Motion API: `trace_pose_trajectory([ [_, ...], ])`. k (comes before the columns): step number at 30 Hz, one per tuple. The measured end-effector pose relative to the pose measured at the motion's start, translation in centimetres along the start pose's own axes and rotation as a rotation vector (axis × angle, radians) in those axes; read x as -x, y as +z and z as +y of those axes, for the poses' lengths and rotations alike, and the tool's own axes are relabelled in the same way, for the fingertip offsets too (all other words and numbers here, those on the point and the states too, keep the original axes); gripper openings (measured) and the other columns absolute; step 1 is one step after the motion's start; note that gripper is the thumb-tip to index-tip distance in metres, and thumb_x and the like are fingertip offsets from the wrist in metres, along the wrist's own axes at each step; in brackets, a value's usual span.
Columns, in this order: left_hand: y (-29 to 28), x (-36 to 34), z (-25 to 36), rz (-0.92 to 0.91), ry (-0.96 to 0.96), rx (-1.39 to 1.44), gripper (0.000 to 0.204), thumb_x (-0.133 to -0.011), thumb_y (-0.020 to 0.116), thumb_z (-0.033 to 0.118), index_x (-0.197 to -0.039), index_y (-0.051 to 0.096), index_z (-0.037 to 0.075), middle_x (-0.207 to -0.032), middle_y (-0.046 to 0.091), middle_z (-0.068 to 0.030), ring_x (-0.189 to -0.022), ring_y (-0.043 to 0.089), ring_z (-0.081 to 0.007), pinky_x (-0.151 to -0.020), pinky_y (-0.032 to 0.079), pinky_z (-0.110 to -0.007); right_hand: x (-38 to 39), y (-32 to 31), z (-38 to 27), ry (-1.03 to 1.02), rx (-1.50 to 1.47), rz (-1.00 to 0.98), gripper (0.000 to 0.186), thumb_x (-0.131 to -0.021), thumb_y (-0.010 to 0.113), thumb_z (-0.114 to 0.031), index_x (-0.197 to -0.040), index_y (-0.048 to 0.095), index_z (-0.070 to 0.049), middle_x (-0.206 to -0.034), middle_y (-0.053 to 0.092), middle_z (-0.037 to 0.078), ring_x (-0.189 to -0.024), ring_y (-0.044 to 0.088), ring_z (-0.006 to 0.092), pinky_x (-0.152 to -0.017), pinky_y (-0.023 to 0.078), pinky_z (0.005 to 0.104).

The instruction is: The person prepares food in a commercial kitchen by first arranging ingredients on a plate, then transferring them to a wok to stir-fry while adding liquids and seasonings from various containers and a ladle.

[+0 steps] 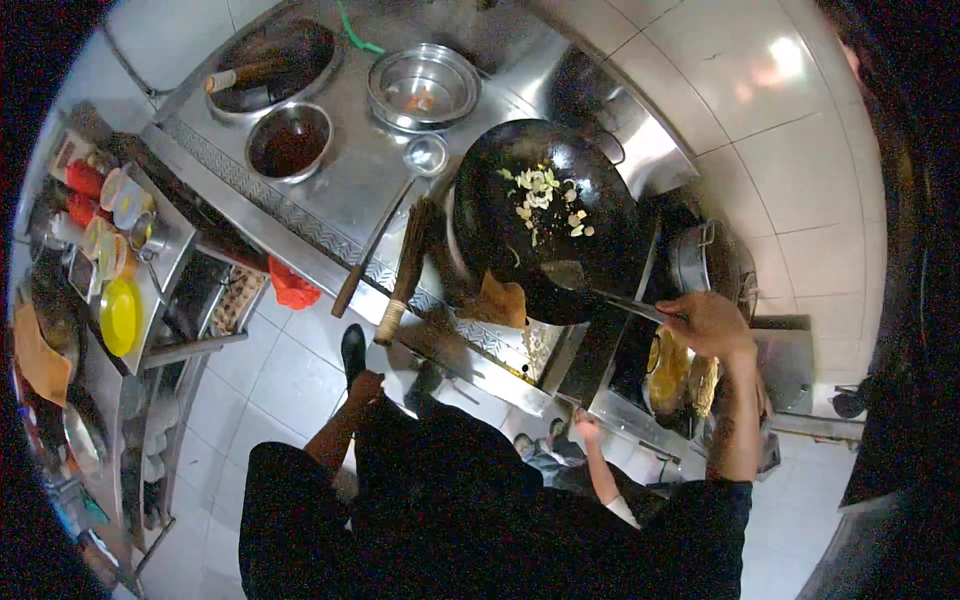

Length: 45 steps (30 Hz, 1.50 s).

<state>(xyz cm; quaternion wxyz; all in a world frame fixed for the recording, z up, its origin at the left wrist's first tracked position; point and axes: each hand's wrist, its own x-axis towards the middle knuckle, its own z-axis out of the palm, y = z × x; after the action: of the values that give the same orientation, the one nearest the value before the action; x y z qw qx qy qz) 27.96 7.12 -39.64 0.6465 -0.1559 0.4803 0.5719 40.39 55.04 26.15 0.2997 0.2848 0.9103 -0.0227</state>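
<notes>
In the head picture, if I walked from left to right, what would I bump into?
Yellow plate → metal bowl with dark red contents → long brush → black wok → the person's right hand.

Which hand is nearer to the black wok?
Right. The right hand, holding a spatula, is near the wok's lower right; the left hand is farther away, to its lower left.
</notes>
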Motion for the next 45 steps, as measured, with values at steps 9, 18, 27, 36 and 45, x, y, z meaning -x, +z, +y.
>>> trace_pose_trajectory([
  [9, -10.1, 12.2, 2.7, 0.563, 0.133, -0.210, 0.020, -0.088, 0.065, 0.027, -0.080, 0.057, 0.010, -0.060, 0.057, -0.0088, -0.045, 0.055, -0.0196, -0.036, 0.042, -0.033, -4.1, 0.5, 7.0, 0.121, 0.283, 0.138, 0.029, -0.085, 0.067, -0.033, -0.112, 0.074, -0.024, -0.094, 0.071, 0.018, -0.089, 0.068, 0.0366, -0.085, 0.053, 0.0478],
  [18, -12.2, 16.8, -2.0, 0.514, -0.086, -0.098, 0.036, -0.086, 0.056, 0.048, -0.084, 0.057, 0.011, -0.063, 0.056, -0.0098, -0.045, 0.047, -0.0189, -0.038, 0.036, -0.032, -5.0, -5.1, -0.1, 0.145, -0.054, -0.120, 0.029, -0.084, 0.071, -0.022, -0.113, 0.073, -0.020, -0.098, 0.071, 0.017, -0.090, 0.068, 0.0373, -0.082, 0.055, 0.0422],
  [27, -13.3, 14.1, 1.1, 0.308, 0.541, -0.186, 0.023, -0.086, 0.073, 0.030, -0.075, 0.061, 0.013, -0.063, 0.065, -0.0084, -0.044, 0.058, -0.0171, -0.036, 0.044, -0.033, -1.9, -1.5, -0.7, 0.022, -0.329, -0.189, 0.038, -0.091, 0.063, -0.022, -0.129, 0.064, -0.017, -0.064, 0.064, 0.014, -0.048, 0.062, 0.0203, -0.047, 0.049, 0.0354],
  [36, -9.8, 8.1, 6.9, 0.392, 0.615, -1.484, 0.012, -0.082, 0.066, 0.026, -0.080, 0.066, 0.014, -0.066, 0.062, -0.0112, -0.062, 0.064, -0.0300, -0.050, 0.052, -0.047, -6.5, 12.3, -7.3, -0.060, -0.198, 0.430, 0.037, -0.092, 0.053, -0.017, -0.128, 0.061, -0.010, -0.084, 0.067, 0.026, -0.085, 0.064, 0.0469, -0.079, 0.051, 0.0554],
  [45, -1.2, -3.2, 0.1, 0.003, 0.919, -1.957, 0.020, -0.087, 0.062, 0.030, -0.086, 0.068, 0.010, -0.079, 0.065, -0.0134, -0.078, 0.065, -0.0310, -0.065, 0.054, -0.044, -6.6, 13.6, -7.3, -0.063, -0.058, 0.516, 0.041, -0.093, 0.056, -0.021, -0.133, 0.056, -0.013, -0.079, 0.067, 0.024, -0.076, 0.063, 0.0466, -0.071, 0.054, 0.0538],
])
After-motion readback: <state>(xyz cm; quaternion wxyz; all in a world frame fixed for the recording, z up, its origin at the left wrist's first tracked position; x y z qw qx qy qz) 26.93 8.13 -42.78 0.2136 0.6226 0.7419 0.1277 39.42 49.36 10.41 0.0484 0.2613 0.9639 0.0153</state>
